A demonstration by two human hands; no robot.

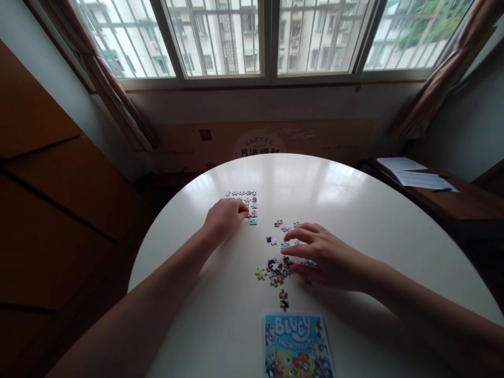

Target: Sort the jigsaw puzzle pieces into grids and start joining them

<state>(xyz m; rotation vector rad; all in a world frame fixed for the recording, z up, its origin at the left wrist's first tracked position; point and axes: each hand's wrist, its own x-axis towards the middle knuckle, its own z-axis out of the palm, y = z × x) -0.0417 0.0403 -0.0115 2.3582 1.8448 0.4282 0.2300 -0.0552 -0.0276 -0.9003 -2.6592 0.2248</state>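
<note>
My left hand [227,219] is at the lower left side of several puzzle pieces laid in rows [254,206], its fingers pressed together at their edge. What its fingertips hold, if anything, is hidden. My right hand [321,252] hovers with fingers apart over loose pieces, holding nothing that shows. A small heap of mixed puzzle pieces [276,269] lies just left of its thumb. One dark and white piece [271,240] sits above the heap, and a red and dark piece [284,298] below it.
A blue Bluey picture card [298,346] lies at the near edge of view on the round white table [354,210]. Papers [419,176] and a pen rest on a brown desk at the right. Windows and a printed box stand beyond the table.
</note>
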